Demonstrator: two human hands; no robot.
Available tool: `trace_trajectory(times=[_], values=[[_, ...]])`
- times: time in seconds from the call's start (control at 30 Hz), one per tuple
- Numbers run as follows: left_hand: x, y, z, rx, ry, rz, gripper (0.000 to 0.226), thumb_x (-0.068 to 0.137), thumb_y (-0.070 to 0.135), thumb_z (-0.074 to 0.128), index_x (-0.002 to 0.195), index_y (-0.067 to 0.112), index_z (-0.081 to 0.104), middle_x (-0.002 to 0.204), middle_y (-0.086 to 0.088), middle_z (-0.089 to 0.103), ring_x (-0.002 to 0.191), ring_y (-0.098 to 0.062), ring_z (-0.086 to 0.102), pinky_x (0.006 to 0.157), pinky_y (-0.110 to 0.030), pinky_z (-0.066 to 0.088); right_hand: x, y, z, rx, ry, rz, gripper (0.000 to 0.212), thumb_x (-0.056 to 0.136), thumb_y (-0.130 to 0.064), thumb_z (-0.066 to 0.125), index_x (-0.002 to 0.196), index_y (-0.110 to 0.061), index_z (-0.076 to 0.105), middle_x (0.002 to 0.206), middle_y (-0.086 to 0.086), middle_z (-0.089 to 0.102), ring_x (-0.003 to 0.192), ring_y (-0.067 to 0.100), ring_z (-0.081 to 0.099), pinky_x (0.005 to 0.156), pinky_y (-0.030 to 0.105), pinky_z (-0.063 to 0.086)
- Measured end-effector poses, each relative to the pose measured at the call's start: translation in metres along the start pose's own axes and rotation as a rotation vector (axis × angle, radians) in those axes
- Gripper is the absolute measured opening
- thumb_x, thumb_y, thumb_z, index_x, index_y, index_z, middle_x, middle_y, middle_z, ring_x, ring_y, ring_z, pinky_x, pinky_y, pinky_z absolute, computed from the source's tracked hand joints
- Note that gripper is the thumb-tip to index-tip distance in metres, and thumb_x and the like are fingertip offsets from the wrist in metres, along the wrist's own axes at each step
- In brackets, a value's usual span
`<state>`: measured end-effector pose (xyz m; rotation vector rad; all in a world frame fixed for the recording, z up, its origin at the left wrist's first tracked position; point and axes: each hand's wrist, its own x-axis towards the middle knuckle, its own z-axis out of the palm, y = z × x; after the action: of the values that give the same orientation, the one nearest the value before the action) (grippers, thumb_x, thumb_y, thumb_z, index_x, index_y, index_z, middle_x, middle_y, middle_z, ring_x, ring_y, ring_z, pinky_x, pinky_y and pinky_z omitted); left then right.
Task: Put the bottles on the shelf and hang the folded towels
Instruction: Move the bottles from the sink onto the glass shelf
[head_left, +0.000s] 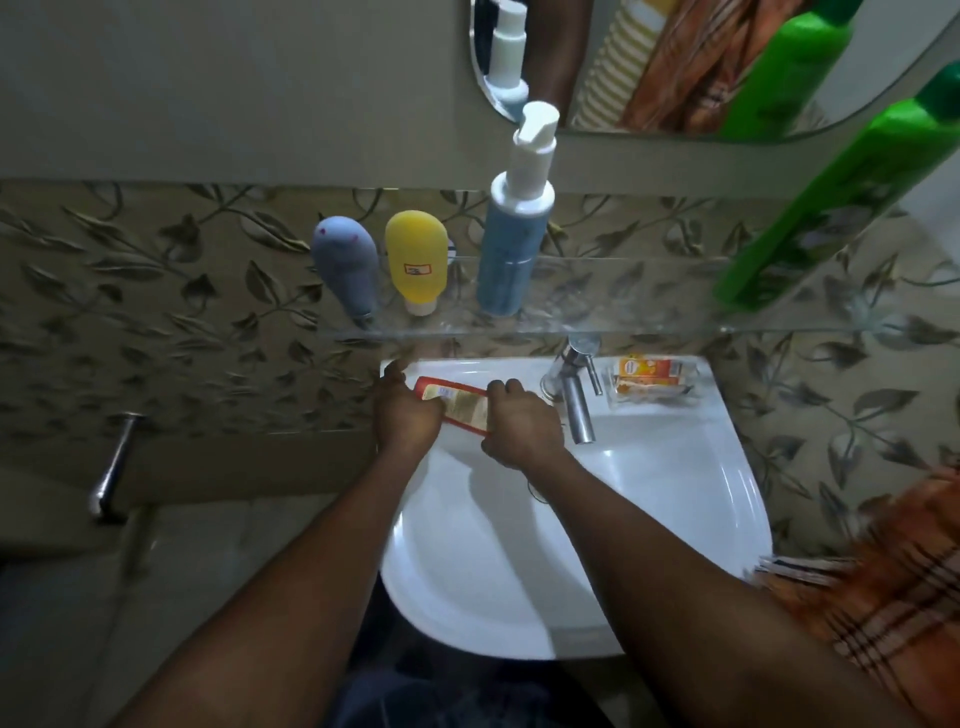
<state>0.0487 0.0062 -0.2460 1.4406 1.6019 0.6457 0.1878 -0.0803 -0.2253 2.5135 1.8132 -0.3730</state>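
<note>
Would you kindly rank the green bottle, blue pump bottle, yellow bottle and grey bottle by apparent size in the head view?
Largest: green bottle, though cropped and perhaps nearer the camera.
Next: blue pump bottle.
Smallest: yellow bottle and grey bottle look alike, so unranked.

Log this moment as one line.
left hand, right hand: grip red bottle | red bottle: at sink, below glass shelf

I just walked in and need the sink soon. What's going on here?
A person holds a red bottle over the white sink, with the left hand and right hand both curled round it. On the glass shelf above stand a grey tube, a yellow tube, a blue pump bottle and a green bottle. An orange plaid towel shows at the right; what it rests on is unclear.
</note>
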Motion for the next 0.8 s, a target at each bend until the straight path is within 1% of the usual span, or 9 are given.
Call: trace_trajectory(times=[0.1, 0.2, 0.33, 0.43, 0.53, 0.63, 0.7, 0.77, 0.8], values=[[-0.021, -0.005, -0.002, -0.222, -0.052, -0.159, 0.081, 0.078, 0.004, 0.086, 0.147, 0.019, 0.047, 0.139, -0.011, 0.062, 0.116, -0.030, 0.065, 0.096, -0.032, 0.052, -0.033, 0.006, 0.004, 0.124, 0.034, 0.033, 0.055, 0.075, -0.027, 0.078, 0.121, -0.015, 0.052, 0.114, 0.007, 0.060, 0.100, 0.033, 0.064, 0.068, 0.035, 0.043], [-0.052, -0.004, 0.000, -0.388, -0.207, -0.282, 0.075, 0.082, 0.004, 0.083, 0.145, 0.020, 0.046, 0.128, -0.006, 0.062, 0.111, -0.029, 0.065, 0.098, -0.038, 0.055, -0.068, 0.022, 0.003, 0.249, 0.021, 0.123, 0.055, 0.074, -0.028, 0.082, 0.119, -0.021, 0.052, 0.115, 0.002, 0.061, 0.104, 0.026, 0.064, 0.073, 0.036, 0.052], [-0.097, 0.014, 0.014, -0.548, -0.456, -0.304, 0.032, 0.092, 0.015, 0.079, 0.120, 0.009, 0.065, 0.117, -0.014, 0.077, 0.103, -0.030, 0.075, 0.081, -0.035, 0.061, -0.114, 0.045, -0.003, 0.522, 0.072, 0.227, 0.050, 0.069, -0.028, 0.080, 0.107, -0.033, 0.048, 0.103, -0.009, 0.064, 0.092, 0.018, 0.066, 0.065, 0.029, 0.049], [-0.135, 0.047, 0.026, -0.477, -0.662, -0.110, 0.023, 0.095, 0.015, 0.076, 0.117, 0.015, 0.069, 0.110, -0.008, 0.080, 0.097, -0.023, 0.078, 0.077, -0.037, 0.064, -0.143, 0.066, -0.020, 0.757, 0.122, 0.283, 0.048, 0.073, -0.030, 0.080, 0.107, -0.037, 0.048, 0.099, -0.013, 0.067, 0.084, 0.007, 0.066, 0.064, 0.027, 0.053], [-0.161, 0.097, 0.040, -0.301, -0.662, 0.201, 0.029, 0.085, 0.016, 0.081, 0.110, 0.029, 0.071, 0.102, 0.006, 0.081, 0.094, -0.012, 0.077, 0.090, -0.043, 0.062, -0.166, 0.094, -0.058, 0.876, 0.228, 0.281, 0.045, 0.075, -0.038, 0.083, 0.111, -0.038, 0.056, 0.096, -0.010, 0.073, 0.083, 0.005, 0.069, 0.066, 0.027, 0.054], [-0.177, 0.165, 0.047, -0.199, -0.665, 0.566, 0.034, 0.083, 0.029, 0.082, 0.112, 0.039, 0.068, 0.100, 0.013, 0.078, 0.091, -0.001, 0.072, 0.081, -0.029, 0.057, -0.177, 0.124, -0.110, 0.955, 0.412, 0.230, 0.040, 0.089, -0.017, 0.074, 0.119, -0.040, 0.062, 0.094, -0.006, 0.076, 0.081, 0.002, 0.072, 0.067, 0.025, 0.056], [-0.188, 0.211, 0.053, -0.204, -0.643, 0.741, 0.040, 0.078, 0.043, 0.080, 0.115, 0.032, 0.071, 0.098, 0.008, 0.078, 0.088, -0.006, 0.073, 0.079, -0.032, 0.059, -0.178, 0.146, -0.145, 1.027, 0.529, 0.209, 0.042, 0.092, -0.005, 0.068, 0.124, -0.031, 0.064, 0.097, -0.002, 0.076, 0.085, 0.006, 0.074, 0.070, 0.025, 0.059], [-0.193, 0.250, 0.062, -0.242, -0.577, 0.849, 0.044, 0.075, 0.049, 0.080, 0.114, 0.029, 0.073, 0.097, 0.006, 0.077, 0.086, -0.009, 0.073, 0.078, -0.035, 0.060, -0.175, 0.164, -0.175, 1.123, 0.653, 0.174, 0.047, 0.088, 0.002, 0.067, 0.123, -0.028, 0.062, 0.097, -0.001, 0.076, 0.086, 0.019, 0.075, 0.071, 0.039, 0.062], [-0.194, 0.267, 0.067, -0.280, -0.529, 0.889, 0.044, 0.076, 0.051, 0.079, 0.113, 0.027, 0.074, 0.099, 0.006, 0.077, 0.087, -0.009, 0.072, 0.079, -0.035, 0.060, -0.172, 0.170, -0.190, 1.179, 0.718, 0.163, 0.049, 0.089, 0.007, 0.067, 0.125, -0.026, 0.060, 0.096, -0.004, 0.076, 0.084, 0.017, 0.074, 0.069, 0.039, 0.061]])
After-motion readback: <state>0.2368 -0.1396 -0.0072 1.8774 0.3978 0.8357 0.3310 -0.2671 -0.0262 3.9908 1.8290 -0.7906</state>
